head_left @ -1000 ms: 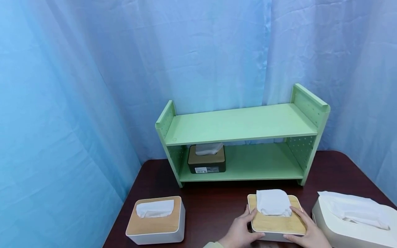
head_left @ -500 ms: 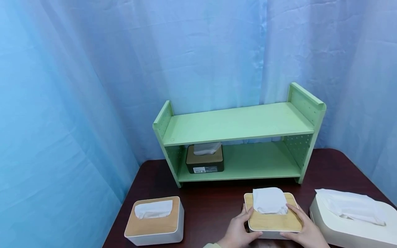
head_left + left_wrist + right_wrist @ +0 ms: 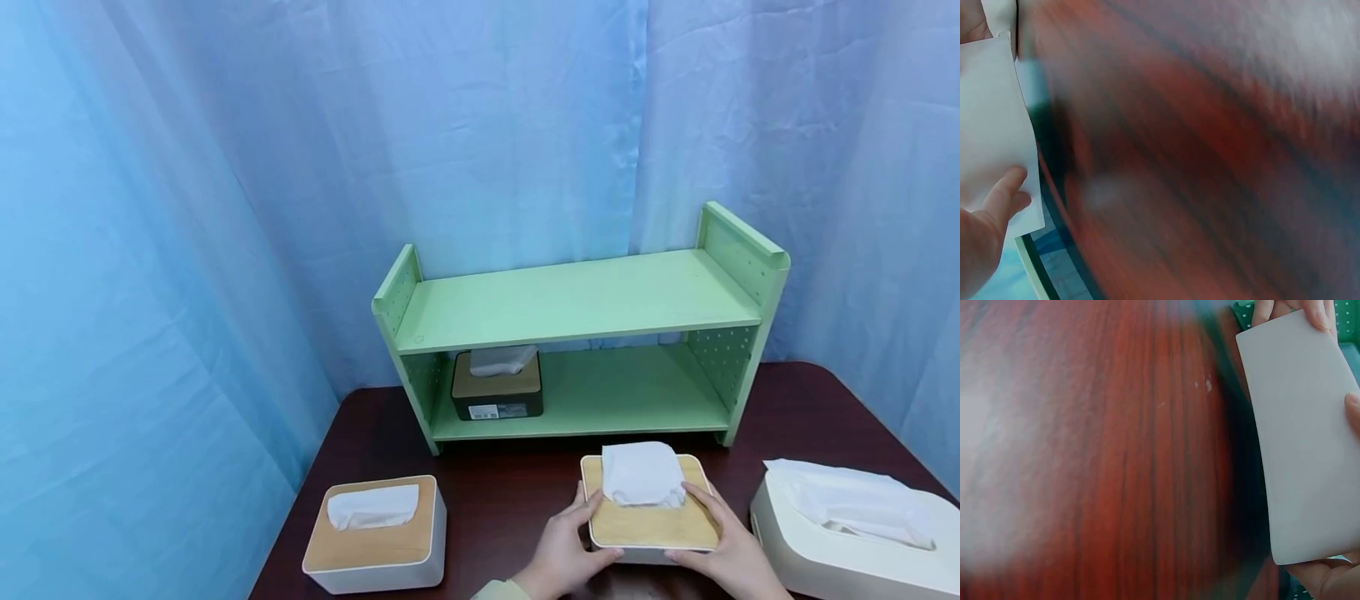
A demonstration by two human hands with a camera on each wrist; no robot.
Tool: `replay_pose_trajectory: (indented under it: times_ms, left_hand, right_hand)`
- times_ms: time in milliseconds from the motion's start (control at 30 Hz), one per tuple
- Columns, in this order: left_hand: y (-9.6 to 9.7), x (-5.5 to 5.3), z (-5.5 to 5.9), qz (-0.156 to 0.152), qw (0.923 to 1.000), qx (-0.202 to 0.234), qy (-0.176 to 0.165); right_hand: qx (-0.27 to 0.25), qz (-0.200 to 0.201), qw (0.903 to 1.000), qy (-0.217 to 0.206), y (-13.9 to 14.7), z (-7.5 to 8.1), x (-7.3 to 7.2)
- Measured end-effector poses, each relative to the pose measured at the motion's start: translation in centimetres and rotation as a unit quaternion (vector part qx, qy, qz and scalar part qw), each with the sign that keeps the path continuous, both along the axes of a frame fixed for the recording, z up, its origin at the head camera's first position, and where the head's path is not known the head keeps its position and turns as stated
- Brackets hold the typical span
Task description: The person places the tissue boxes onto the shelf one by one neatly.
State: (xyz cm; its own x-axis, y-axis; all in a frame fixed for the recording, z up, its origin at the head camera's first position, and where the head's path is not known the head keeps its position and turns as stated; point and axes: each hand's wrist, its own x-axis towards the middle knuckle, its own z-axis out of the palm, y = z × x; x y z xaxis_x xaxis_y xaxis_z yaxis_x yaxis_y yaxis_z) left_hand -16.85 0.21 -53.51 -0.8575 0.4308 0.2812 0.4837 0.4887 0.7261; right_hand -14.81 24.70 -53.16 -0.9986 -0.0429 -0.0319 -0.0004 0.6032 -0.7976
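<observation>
Both hands hold a white tissue box [image 3: 652, 527] with a light wood lid and a white tissue [image 3: 643, 475] standing out of its slot. My left hand [image 3: 564, 543] grips the left end, thumb at the lower front edge and fingers along the side. On the right end, my right hand [image 3: 726, 543] grips it the same way, its index fingertip on the lid near the tissue. The plain white side of the box shows at the left of the left wrist view, with a thumb pressed on it, and fills the right of the right wrist view.
A green two-tier shelf [image 3: 577, 304] stands at the back of the dark red table [image 3: 495, 500]. A dark tissue box [image 3: 497, 398] sits at the left of its lower tier. Another wood-topped tissue box [image 3: 375, 542] lies at front left, and a large cream tissue box [image 3: 847, 533] at right.
Both hands and the tissue box between them have shifted left and farther away, toward the shelf. The other tissue boxes have stayed in place.
</observation>
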Motion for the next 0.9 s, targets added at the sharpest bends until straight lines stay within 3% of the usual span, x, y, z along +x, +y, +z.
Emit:
replay_pose_trajectory:
  times_ms: [300, 533, 733, 900]
  left_hand:
    - [-1.0, -1.1, 1.1, 0.009, 0.9998, -0.008, -0.014]
    - [-1.9, -2.8, 2.3, 0.009, 0.9998, 0.008, -0.019]
    - [-2.3, -4.2, 2.9, 0.009, 0.9981, 0.024, -0.056]
    - [-2.3, -5.2, 3.1, 0.022, 0.9968, 0.019, -0.075]
  right_hand:
    - [-0.020, -0.027, 0.9976, 0.060, -1.6, 1.0, -0.3]
    - [-0.029, -0.032, 0.9935, 0.105, -2.7, 2.2, -2.0]
    - [-0.048, -0.031, 0.9901, 0.128, -3.3, 2.4, -3.5]
    - [-0.029, -0.025, 0.9908, 0.129, -3.5, 2.3, -4.7]
